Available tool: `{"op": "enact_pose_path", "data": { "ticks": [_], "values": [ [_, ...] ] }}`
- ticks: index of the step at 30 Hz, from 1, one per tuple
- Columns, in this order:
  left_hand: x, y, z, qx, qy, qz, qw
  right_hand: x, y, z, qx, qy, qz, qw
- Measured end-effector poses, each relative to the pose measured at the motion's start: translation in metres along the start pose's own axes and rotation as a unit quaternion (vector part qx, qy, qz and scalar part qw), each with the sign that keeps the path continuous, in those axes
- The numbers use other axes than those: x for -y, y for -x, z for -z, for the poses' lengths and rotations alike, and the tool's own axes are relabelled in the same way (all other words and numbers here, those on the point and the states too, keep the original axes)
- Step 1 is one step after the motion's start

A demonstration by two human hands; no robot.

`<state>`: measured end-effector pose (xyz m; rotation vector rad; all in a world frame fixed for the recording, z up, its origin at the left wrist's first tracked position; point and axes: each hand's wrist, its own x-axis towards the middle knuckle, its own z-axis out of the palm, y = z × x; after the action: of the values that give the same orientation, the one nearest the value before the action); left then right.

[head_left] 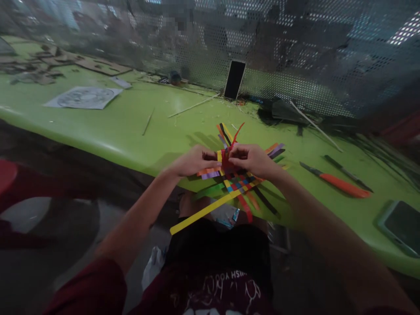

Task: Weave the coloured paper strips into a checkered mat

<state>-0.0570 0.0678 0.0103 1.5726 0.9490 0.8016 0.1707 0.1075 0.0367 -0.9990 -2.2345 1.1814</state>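
I have the woven piece (242,183) of coloured paper-like strips just right of the frame's center, at the near edge of the green counter (134,127). My left hand (196,161) is narrowed, thumb and fingers pinching its left side beside a yellow band. My right hand (254,158) is also drawn narrow, fingertips gripping its red upper part; I can't tell exactly which strip they pinch. A red strip (238,134) sticks up above that hand, and a long yellow strip (203,213) slants toward the lower middle, past the counter's edge. At right I see an orange-handled knife (344,184) next to a dark, slim tool (348,173), with a phone (402,225) at the lower right. A dark-screened device (234,80) leans upright at upper center; a printed sheet (87,97) lies upper left.
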Motion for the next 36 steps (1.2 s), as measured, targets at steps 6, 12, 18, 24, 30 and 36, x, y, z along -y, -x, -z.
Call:
{"op": "enact_pose_path", "data": {
  "ticks": [6,12,18,24,30,36],
  "values": [
    [0.002,0.001,0.007,0.008,0.052,0.018,0.998,0.001,-0.001,-0.004,-0.041,-0.017,-0.006,0.999],
    [0.006,0.003,0.015,0.001,0.073,0.041,0.996,0.004,0.003,0.000,-0.063,-0.077,-0.038,0.994],
    [0.001,0.006,0.017,0.020,0.084,0.041,0.995,0.009,0.007,0.004,-0.035,-0.129,-0.054,0.990],
    [-0.001,0.003,0.019,0.029,0.082,0.061,0.994,0.012,0.007,0.000,-0.022,-0.145,-0.028,0.989],
    [0.003,0.001,0.018,0.004,0.118,0.053,0.992,0.012,0.005,-0.005,-0.044,0.021,0.049,0.998],
    [0.004,0.001,0.016,0.000,0.124,0.046,0.991,0.012,0.005,-0.006,-0.037,0.041,0.055,0.997]
  ]
}}
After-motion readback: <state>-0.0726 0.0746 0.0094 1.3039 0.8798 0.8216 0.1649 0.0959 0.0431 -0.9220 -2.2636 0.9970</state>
